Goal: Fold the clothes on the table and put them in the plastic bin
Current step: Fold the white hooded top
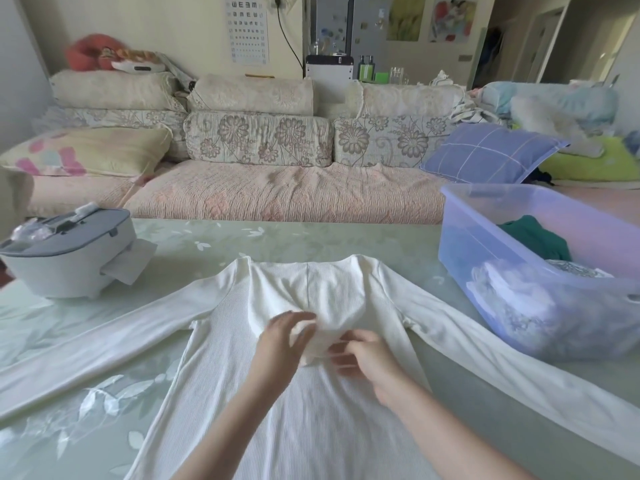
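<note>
Working the white top (221, 341) spread flat on the table (277, 237) beside the bin (485, 209), we rest our left hand (287, 337) loosely open on its chest while our right hand (367, 358) pinches a wrinkle, likely flattening it before folding.

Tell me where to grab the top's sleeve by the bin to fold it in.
Pinch the sleeve about midway, coming down from above at its near edge. It lies flat and straight on the table, so only a top-down pinch can lift it. Its cuff runs out of view, and the bin crowds its far edge.
</note>
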Available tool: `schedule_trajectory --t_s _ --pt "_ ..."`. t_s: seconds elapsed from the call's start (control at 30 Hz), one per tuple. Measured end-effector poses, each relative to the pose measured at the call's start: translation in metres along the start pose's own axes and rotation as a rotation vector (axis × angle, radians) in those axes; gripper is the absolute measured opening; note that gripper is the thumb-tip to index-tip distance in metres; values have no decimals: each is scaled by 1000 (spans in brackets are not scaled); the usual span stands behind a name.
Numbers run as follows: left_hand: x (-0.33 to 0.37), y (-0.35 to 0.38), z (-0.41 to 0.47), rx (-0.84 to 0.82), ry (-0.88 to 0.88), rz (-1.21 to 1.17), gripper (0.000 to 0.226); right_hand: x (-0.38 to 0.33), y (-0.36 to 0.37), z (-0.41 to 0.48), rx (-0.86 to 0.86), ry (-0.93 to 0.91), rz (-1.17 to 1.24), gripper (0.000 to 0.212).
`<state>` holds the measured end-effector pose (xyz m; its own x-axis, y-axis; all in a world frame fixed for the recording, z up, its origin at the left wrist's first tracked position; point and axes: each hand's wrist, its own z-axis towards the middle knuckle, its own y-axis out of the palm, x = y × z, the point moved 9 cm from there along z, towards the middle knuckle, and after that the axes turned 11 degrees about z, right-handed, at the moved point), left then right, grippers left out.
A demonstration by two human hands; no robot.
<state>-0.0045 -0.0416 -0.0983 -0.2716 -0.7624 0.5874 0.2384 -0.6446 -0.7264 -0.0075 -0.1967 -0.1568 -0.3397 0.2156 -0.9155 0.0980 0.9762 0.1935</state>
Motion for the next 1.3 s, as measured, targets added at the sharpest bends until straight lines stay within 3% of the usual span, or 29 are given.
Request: schedule_trajectory --t_s 0.1,0.23,0.33,0.43,0.53,0.6,0.67,0.83,0.97,1.07,1.17,1.23,1.3 --pt "-51 -27 -22 226 -242 -22 23 -13 -29 3 126 -58 -35 18" --pt "-88 -9 -36 49 -609 -291 30 -9 -30 5 135 71 -32 35" --pt "-80 3 -25 -6 -690 -464 42 -1 -14 11 121 147 30 43" --pt "-80 21 -17 -61 -783 -598 57 8 6 18 83 161 151 38" --pt "-83 26 -16 11 -843 -809 50 6 18 19 39 140 364 15" --pt "-84 26 -16 67 -850 -1040 38 6 17 19 18 176 542 19" --pt "-85 23 -22 95 -837 -1102 36 10 10 22 19 171 558 29" --pt "-84 8 -37 87 -744 -720 34 -12 -13 20 201 -120 -285 21" --pt "-80 5 -30 18 -758 -708 37 1 -3 15 88 65 -111 37" --pt "-74 14 -26 -27 -763 -730 34 -1 -2 13 102 28 -6 9" --pt "-75 19 -27 -45 -771 -762 33 -4 -7 13 120 -27 106 11" --pt "-77 11 -28 -41 -686 -471 44 0 -8 12 95 -24 105 13" --pt "-67 -8 -25 25 -478 -5 61 -7 -14 10 140 -139 -213 35"
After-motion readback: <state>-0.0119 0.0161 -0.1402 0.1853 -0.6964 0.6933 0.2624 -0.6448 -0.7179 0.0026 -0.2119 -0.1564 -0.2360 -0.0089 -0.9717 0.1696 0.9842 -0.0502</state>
